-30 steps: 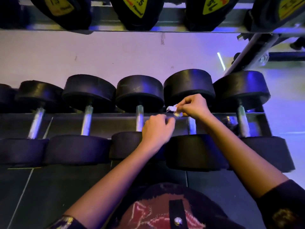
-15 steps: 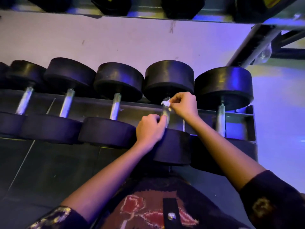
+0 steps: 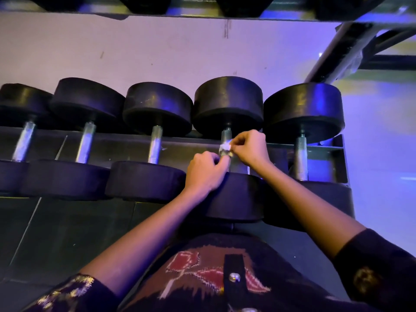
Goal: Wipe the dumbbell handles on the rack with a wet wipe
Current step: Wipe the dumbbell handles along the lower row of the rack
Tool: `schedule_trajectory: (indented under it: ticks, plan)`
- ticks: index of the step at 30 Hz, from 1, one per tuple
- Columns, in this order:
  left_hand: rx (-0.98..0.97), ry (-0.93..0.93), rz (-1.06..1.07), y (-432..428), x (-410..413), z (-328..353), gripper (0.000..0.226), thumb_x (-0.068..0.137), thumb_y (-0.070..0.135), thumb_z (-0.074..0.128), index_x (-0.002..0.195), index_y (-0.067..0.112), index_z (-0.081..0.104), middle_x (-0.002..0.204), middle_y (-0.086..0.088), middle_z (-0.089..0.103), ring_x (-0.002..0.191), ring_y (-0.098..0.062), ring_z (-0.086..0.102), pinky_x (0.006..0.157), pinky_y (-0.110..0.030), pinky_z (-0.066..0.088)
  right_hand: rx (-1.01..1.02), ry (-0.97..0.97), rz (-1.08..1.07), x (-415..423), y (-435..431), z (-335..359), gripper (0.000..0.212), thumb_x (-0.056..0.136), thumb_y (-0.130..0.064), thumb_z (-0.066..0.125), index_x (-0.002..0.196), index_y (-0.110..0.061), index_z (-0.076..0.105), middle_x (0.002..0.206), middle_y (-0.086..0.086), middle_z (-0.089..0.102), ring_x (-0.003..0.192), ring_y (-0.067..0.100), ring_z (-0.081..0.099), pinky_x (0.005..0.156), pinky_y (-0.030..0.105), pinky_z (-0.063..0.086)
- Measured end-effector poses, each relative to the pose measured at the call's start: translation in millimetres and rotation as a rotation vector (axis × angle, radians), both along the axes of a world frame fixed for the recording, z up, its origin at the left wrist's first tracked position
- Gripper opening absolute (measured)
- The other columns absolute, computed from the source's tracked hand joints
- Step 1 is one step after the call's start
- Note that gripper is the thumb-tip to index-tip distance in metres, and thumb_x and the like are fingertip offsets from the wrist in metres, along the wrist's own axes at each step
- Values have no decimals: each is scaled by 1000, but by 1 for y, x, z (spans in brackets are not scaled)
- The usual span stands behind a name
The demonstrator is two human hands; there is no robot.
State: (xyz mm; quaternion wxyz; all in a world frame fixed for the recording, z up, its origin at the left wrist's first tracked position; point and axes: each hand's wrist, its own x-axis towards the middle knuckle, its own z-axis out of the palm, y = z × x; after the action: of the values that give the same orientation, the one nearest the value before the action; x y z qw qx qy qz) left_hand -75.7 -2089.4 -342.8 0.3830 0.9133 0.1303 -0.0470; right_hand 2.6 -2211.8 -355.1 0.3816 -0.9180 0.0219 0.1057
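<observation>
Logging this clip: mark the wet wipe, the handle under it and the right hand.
wet wipe (image 3: 225, 149), head view, crumpled middle.
handle (image 3: 225, 134), head view, bare metal above wipe.
right hand (image 3: 253, 147), head view, knuckles.

- Ambient level: dim, with a violet-blue cast overall.
- Strongest blue light: right side, on the pale scuffed background surface (image 3: 380, 136) and the rightmost black round rubber dumbbell head (image 3: 315, 104).
- Specular highlights: knurled silver metal dumbbell handles (image 3: 155, 145).
- Deep shadow: dark tiled floor (image 3: 56, 233), lower left.
- Crumpled white wet wipe (image 3: 225, 150): near overexposure.
- Edges: wide-angle bowing; grey metal upper shelf rail (image 3: 191, 16) soft.
</observation>
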Motion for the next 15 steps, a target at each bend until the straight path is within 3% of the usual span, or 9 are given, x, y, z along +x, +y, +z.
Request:
schedule_trajectory:
  ticks: [4,7,12,15]
  plan:
    - [-17,-8,-72,5,2,-3,46,79,44,46,46,12,45,45,-3,38,62,-35,51,52,-33,28,35,-46,-123,19,9,1,5,71,-12,77,76,-12,77,73,9,72,71,16,65,74,31,55]
    - [-39,-19,-79,7,3,-6,44,76,44,45,48,9,46,45,-4,40,58,-32,49,50,-33,28,27,-16,-106,6,8,-1,4,72,-16,79,73,-13,76,71,5,71,71,15,65,71,26,53]
    - [-29,-43,-62,6,3,-8,45,79,41,49,53,5,52,46,-5,37,56,-30,45,47,-32,23,-10,138,-5,-21,-2,-2,8,70,-7,72,72,-12,77,65,1,69,70,10,64,68,23,51]
    - [-22,-44,-65,7,3,-10,45,82,38,52,51,6,49,44,-4,34,54,-29,42,47,-32,21,15,83,-66,-4,1,-3,13,70,-6,74,65,-18,74,63,-1,68,66,9,62,65,20,49]
